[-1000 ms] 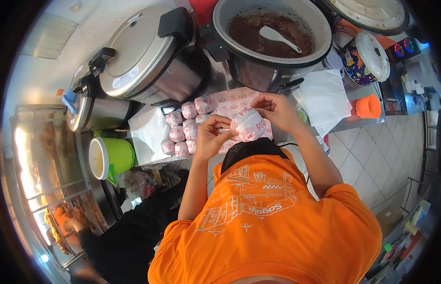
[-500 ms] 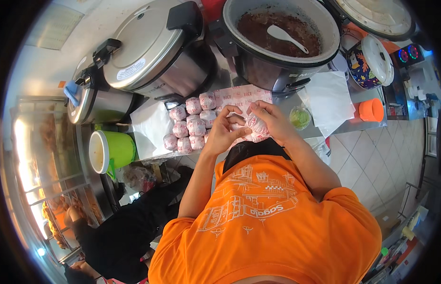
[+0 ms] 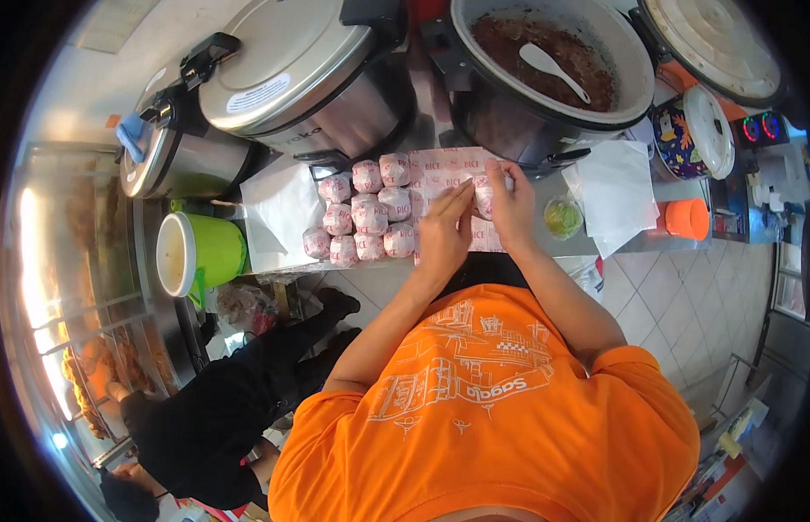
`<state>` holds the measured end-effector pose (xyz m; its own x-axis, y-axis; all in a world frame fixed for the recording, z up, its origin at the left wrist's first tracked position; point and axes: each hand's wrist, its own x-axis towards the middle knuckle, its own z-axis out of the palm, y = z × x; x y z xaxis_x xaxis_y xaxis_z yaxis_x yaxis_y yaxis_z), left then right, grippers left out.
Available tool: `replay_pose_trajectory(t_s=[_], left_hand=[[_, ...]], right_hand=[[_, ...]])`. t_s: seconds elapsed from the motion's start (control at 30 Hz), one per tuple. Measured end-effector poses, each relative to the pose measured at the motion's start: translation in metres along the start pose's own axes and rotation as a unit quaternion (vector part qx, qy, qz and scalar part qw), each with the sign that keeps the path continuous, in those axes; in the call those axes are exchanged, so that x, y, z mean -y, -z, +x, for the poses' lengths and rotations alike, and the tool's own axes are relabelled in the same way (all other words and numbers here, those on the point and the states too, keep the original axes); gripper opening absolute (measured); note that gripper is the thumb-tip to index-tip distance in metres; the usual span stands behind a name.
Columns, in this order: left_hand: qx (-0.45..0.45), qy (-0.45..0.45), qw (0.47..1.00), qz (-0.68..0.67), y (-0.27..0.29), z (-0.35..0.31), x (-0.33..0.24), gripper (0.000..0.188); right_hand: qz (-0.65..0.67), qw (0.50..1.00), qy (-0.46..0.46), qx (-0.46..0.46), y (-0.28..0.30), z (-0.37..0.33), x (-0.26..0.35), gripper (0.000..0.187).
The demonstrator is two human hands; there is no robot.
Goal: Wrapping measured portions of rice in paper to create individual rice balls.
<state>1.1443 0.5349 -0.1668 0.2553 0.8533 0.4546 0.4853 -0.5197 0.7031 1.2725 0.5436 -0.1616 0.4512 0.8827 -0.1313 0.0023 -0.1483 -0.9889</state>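
Note:
Between my two hands is a round paper-wrapped bundle (image 3: 483, 197), white with red print, held just above the counter. My right hand (image 3: 515, 207) grips its right side, thumb toward me. The fingers of my left hand (image 3: 447, 224) lie close together against its left side. Under and behind the hands are sheets of the same printed wrapping paper (image 3: 435, 165). Just left of my left hand, several finished bundles (image 3: 368, 214) stand packed in rows. What is inside the wrapping is hidden.
An open rice cooker (image 3: 544, 130) with a white rice paddle (image 3: 555, 71) stands behind my hands. A lidded cooker (image 3: 335, 122) is at far left. White sheets (image 3: 609, 187), a green ball-like thing (image 3: 562, 217), an orange cup (image 3: 686, 218) and a green bucket (image 3: 218, 252) surround the workspace. A co-worker (image 3: 205, 418) bends at lower left.
My left fingers, spread and curled before, are now straighter and together against the bundle. The bundle has turned between my hands. The whole view has shifted slightly, and the co-worker has moved a little.

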Motion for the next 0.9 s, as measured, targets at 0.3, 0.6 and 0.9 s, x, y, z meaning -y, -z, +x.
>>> replay_pose_trajectory(t_s=[0.3, 0.6, 0.9], left_hand=[[0.05, 0.356, 0.761, -0.539, 0.002, -0.016, 0.012, 0.064], [0.23, 0.335, 0.862, -0.303, 0.056, 0.012, 0.063, 0.052], [0.127, 0.36, 0.864, -0.327, 0.091, 0.034, 0.153, 0.066]], right_hand=[[-0.001, 0.996, 0.054, 0.069, -0.038, 0.002, -0.004, 0.045], [-0.02, 0.982, -0.068, 0.176, -0.073, 0.007, -0.012, 0.047], [-0.178, 0.953, 0.15, 0.195, -0.085, 0.034, -0.049, 0.05]])
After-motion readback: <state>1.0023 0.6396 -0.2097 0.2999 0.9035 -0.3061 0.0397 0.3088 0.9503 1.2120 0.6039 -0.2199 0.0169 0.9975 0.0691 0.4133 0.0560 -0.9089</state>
